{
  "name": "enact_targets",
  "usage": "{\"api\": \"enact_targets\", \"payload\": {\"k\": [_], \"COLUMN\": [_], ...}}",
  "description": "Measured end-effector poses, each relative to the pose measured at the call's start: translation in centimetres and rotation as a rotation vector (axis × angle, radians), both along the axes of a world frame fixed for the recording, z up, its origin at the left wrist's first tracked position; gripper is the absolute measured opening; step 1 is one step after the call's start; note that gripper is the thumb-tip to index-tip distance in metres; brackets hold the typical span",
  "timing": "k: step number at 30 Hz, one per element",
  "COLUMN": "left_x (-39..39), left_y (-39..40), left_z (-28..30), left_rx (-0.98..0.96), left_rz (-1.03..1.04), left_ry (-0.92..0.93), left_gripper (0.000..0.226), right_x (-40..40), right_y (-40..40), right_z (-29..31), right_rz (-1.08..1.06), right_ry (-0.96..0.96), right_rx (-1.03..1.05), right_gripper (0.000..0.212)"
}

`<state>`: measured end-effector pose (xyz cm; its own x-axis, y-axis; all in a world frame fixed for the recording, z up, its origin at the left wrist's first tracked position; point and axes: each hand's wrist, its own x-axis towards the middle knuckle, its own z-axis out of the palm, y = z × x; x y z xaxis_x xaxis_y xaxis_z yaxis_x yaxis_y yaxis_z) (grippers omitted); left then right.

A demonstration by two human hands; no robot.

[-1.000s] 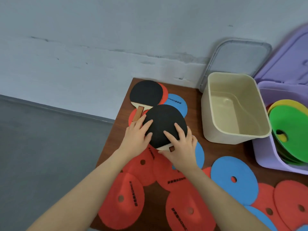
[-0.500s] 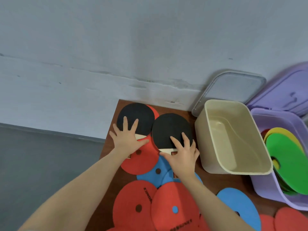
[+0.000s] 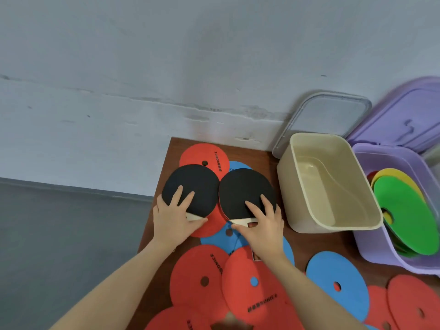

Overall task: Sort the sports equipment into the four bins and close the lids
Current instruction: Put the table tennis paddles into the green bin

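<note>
Nearest the person, at the bottom of the dark brown wooden table (image 3: pixel 266 160), flat red foam discs (image 3: pixel 250 289) with centre holes overlap one another, and blue foam discs (image 3: pixel 338 282) of the same kind lie among them, none yet binned. Just beyond, two forearms reach to a pair of black-faced table tennis paddles lying side by side, edges almost touching, on top of more discs. The left hand (image 3: pixel 173 222) lies on the left paddle (image 3: pixel 190 186) with fingers spread over the rubber and the thumb at the pale wooden neck; the right hand (image 3: pixel 264 227) rests on the right paddle (image 3: pixel 245 191) likewise, thumb by the neck. Both handles are hidden under the palms, so I cannot tell whether either hand has truly closed around its paddle or only presses on it. To the right stands an open cream plastic bin (image 3: pixel 297 194), holding nothing I can see, the likely home for the paddles. Right of it an open lilac plastic bin (image 3: pixel 371 248) already holds green and yellow foam discs (image 3: pixel 404 210), so some sorting is done, though I judge most remains. Against the far wall lean a clear grey-rimmed lid (image 3: pixel 333 115) and a lilac lid (image 3: pixel 409 115), neither fitted. Only two bins show; the other two are out of view, and the lilac bin is cut off at the right.
</note>
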<state>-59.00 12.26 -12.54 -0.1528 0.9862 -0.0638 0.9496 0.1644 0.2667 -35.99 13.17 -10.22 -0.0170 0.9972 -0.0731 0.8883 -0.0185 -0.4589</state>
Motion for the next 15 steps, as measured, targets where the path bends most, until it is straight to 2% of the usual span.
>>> {"api": "enact_targets", "payload": {"k": [5, 15], "left_x": [0.9, 4.7], "left_y": [-5.5, -10.8], "left_z": [0.4, 2.9], "left_rx": [0.015, 0.131], "left_rz": [0.025, 0.005], "left_ry": [-0.036, -0.046], "left_gripper": [0.091, 0.091], "right_x": [0.4, 4.4], "right_y": [-4.2, -11.0], "right_z": [0.1, 1.4], "right_rz": [0.032, 0.067], "right_ry": [0.029, 0.06], "right_rx": [0.036, 0.124], "right_gripper": [0.069, 0.069]}}
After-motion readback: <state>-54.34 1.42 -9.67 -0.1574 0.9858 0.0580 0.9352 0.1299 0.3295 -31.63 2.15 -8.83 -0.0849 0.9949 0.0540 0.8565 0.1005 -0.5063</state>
